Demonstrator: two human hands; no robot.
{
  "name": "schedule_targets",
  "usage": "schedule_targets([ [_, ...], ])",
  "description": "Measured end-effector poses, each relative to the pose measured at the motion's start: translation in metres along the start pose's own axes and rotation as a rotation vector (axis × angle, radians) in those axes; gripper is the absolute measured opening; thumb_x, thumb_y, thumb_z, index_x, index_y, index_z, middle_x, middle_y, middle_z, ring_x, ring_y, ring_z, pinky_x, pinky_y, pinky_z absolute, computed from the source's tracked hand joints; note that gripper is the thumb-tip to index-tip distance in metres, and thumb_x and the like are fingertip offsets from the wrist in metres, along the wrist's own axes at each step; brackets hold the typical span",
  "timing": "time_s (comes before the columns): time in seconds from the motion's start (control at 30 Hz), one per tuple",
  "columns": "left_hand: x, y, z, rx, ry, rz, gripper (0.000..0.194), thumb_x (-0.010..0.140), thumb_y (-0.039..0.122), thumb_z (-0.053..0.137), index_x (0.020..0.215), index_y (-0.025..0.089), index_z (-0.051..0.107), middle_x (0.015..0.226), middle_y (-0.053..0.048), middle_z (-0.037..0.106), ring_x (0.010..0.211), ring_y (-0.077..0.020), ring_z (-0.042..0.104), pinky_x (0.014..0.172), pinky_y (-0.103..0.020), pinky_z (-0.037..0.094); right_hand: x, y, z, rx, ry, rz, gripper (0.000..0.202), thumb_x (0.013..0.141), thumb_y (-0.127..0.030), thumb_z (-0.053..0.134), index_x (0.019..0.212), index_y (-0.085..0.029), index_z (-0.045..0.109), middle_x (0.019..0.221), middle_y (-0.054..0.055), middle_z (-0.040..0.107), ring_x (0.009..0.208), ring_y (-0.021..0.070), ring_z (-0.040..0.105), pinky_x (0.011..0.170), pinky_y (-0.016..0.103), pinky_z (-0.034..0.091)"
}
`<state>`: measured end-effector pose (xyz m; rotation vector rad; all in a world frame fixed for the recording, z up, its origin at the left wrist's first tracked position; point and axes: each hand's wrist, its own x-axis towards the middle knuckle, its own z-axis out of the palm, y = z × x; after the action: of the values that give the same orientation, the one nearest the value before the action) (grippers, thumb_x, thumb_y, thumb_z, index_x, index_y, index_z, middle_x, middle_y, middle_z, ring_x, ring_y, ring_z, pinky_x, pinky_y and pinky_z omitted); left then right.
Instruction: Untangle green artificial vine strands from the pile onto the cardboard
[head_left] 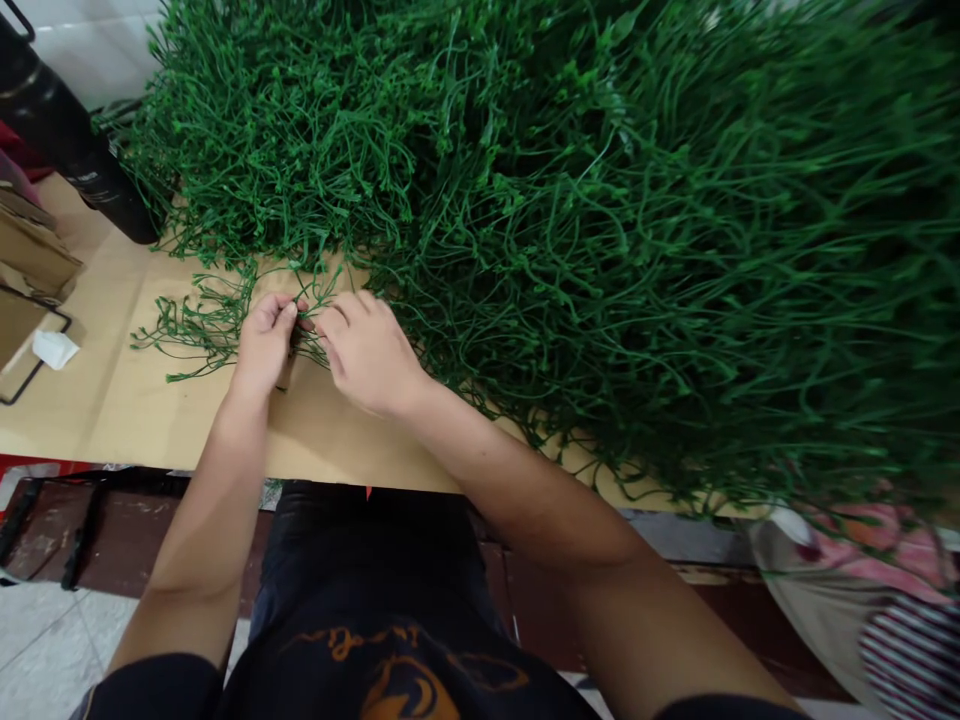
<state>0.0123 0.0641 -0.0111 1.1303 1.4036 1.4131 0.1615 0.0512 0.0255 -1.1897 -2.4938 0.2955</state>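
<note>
Thin green artificial stems with small budded tips form a big pile (525, 200) across the back and right of the cardboard-covered table. A small bunch of the same stems (199, 325) lies at the left, passing under and between my hands. My left hand (268, 335) pinches a green stem between thumb and fingers. Close beside it, my right hand (367, 350) has its fingers bent together at the stems, palm down; its fingertips are partly hidden, and what they grip is too small to make out.
A black bottle (82, 140) stands at the back left. Near the left edge are cardboard pieces (30, 250), a black wire frame and a crumpled white paper (55, 348). Pink and striped cloth (911, 640) shows at the lower right, below the table edge (360, 475).
</note>
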Motion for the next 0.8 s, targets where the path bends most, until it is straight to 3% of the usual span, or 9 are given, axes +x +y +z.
schedule_targets([
  [0.07, -0.001, 0.001, 0.001, 0.033, -0.031, -0.004, 0.008, 0.081, 0.013, 0.054, 0.074, 0.016, 0.055, 0.061, 0.003, 0.056, 0.054, -0.0087, 0.052, 0.056, -0.021, 0.043, 0.001, 0.002, 0.002, 0.065, -0.103, 0.045, 0.026, 0.088, -0.019, 0.043, 0.108, -0.008, 0.056, 0.105, 0.016, 0.057, 0.095, 0.0244, 0.053, 0.083, 0.038, 0.042],
  [0.13, -0.002, 0.002, 0.003, 0.085, -0.081, -0.007, 0.009, 0.08, 0.01, 0.052, 0.074, 0.016, 0.055, 0.061, 0.003, 0.056, 0.056, -0.009, 0.053, 0.058, -0.02, 0.043, 0.003, 0.005, 0.004, 0.135, -0.126, 0.102, 0.027, 0.09, -0.026, 0.043, 0.108, -0.008, 0.055, 0.104, 0.015, 0.057, 0.087, 0.0216, 0.054, 0.076, 0.034, 0.042],
  [0.27, -0.004, 0.001, 0.005, 0.223, -0.093, 0.047, 0.01, 0.078, 0.008, 0.054, 0.074, 0.015, 0.059, 0.061, 0.003, 0.057, 0.06, -0.0086, 0.053, 0.06, -0.019, 0.041, 0.007, 0.012, 0.007, 0.247, -0.022, 0.151, 0.021, 0.092, -0.029, 0.041, 0.088, -0.014, 0.054, 0.087, 0.008, 0.057, 0.075, 0.0156, 0.049, 0.068, 0.028, 0.035],
  [0.4, -0.003, 0.003, 0.007, 0.23, -0.054, 0.015, 0.01, 0.08, 0.009, 0.051, 0.073, 0.015, 0.056, 0.06, 0.004, 0.054, 0.052, -0.0075, 0.046, 0.053, -0.019, 0.038, 0.008, 0.011, 0.014, 0.357, 0.097, 0.188, 0.031, 0.09, -0.025, 0.041, 0.06, -0.018, 0.037, 0.065, 0.001, 0.045, 0.063, 0.0105, 0.037, 0.063, 0.026, 0.028],
  [0.5, -0.003, 0.005, 0.009, 0.214, -0.005, 0.006, 0.012, 0.078, 0.006, 0.051, 0.072, 0.015, 0.055, 0.066, 0.003, 0.055, 0.052, -0.0066, 0.043, 0.053, -0.018, 0.037, 0.004, 0.002, 0.023, 0.456, 0.073, 0.099, 0.032, 0.084, -0.017, 0.041, 0.056, -0.019, 0.027, 0.059, -0.002, 0.037, 0.059, 0.0093, 0.032, 0.062, 0.025, 0.026],
  [0.67, 0.0, -0.004, 0.009, 0.296, 0.084, 0.045, 0.015, 0.08, 0.005, 0.049, 0.071, 0.016, 0.054, 0.063, 0.003, 0.051, 0.051, -0.0073, 0.039, 0.052, -0.019, 0.034, -0.004, -0.009, 0.032, 0.5, 0.005, -0.014, 0.03, 0.08, -0.016, 0.041, 0.056, -0.02, 0.024, 0.057, -0.003, 0.033, 0.059, 0.0095, 0.03, 0.062, 0.026, 0.025],
  [0.8, 0.004, -0.022, 0.005, 0.345, 0.07, 0.14, 0.01, 0.084, 0.023, 0.055, 0.076, 0.018, 0.055, 0.064, 0.002, 0.051, 0.052, -0.0079, 0.038, 0.054, -0.021, 0.036, -0.008, -0.009, 0.034, 0.512, 0.014, -0.053, 0.029, 0.08, -0.016, 0.04, 0.056, -0.021, 0.023, 0.057, -0.002, 0.033, 0.059, 0.0098, 0.032, 0.062, 0.026, 0.027],
])
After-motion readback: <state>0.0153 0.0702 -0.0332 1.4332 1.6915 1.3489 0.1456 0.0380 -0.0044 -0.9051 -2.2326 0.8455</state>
